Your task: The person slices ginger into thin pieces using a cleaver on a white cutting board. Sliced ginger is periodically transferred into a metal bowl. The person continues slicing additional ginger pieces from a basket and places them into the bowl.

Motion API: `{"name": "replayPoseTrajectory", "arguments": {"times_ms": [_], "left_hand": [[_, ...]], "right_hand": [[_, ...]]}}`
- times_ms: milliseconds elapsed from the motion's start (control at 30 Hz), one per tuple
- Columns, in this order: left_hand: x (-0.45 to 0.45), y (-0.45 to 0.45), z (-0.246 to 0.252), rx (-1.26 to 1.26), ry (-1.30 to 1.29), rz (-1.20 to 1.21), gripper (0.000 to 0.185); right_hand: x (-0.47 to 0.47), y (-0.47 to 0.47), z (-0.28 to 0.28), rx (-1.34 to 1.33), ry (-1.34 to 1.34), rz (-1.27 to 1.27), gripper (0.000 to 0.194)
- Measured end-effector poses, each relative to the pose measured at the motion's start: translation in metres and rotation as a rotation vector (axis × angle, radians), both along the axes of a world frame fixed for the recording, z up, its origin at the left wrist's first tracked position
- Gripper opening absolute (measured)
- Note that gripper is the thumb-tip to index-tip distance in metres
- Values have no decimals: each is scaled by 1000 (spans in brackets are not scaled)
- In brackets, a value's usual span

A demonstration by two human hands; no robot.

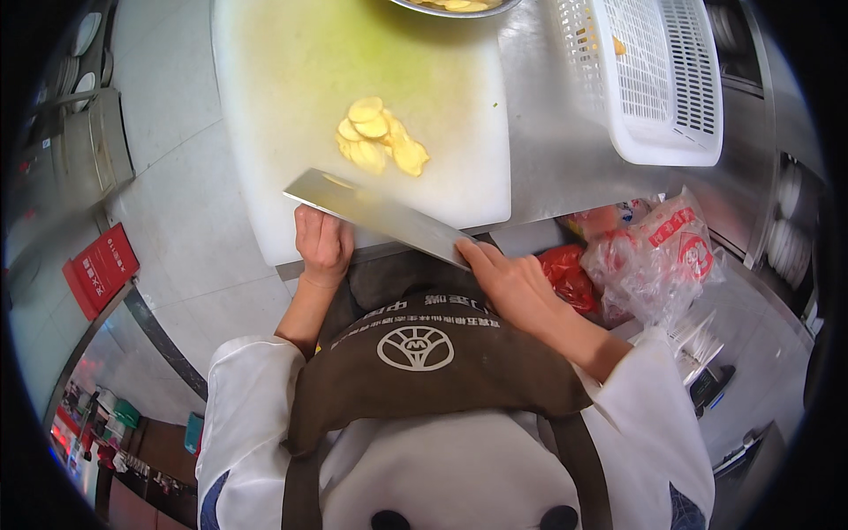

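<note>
My right hand [507, 281] grips the handle end of a wide-bladed kitchen cleaver [391, 218], whose blade points up and to the left across the near edge of a white cutting board [285, 126]. Beside the blade's far end, my left hand [323, 242] is curled at the board's near edge; whether it holds anything is hidden. A small pile of thin pale-yellow slices [379, 136], possibly ginger or potato, lies on the board just beyond the blade. At the top edge of the view, a metal bowl [457, 10] holds more such slices.
A white slotted plastic basket [636, 149] with a small yellow piece inside stands on the steel counter [550, 159] at the right. Below it, clear and red plastic bags [662, 258] lie close to my right forearm. A red box [103, 270] bearing writing stands at far left.
</note>
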State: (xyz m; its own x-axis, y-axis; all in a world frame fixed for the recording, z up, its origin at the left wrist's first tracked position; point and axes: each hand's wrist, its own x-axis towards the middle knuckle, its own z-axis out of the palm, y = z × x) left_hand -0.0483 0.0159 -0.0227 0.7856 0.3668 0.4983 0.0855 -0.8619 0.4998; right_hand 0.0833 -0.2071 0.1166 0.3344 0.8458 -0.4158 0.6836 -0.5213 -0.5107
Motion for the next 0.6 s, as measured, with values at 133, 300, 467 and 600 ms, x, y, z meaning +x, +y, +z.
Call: {"name": "replayPoseTrajectory", "arguments": {"times_ms": [133,300,467,600], "left_hand": [[-5,0,-1,-22,23,11,30],[-11,1,-14,56,-7,-28,32],[-2,0,-3,0,-4,13,30],[-6,0,-3,-50,25,14,29]], "right_hand": [[5,6,4,-80,60,25,50],[5,-7,37,-36,41,4,49],[-1,1,7,-25,20,-2,38],[5,18,-4,-194,42,45,49]]}}
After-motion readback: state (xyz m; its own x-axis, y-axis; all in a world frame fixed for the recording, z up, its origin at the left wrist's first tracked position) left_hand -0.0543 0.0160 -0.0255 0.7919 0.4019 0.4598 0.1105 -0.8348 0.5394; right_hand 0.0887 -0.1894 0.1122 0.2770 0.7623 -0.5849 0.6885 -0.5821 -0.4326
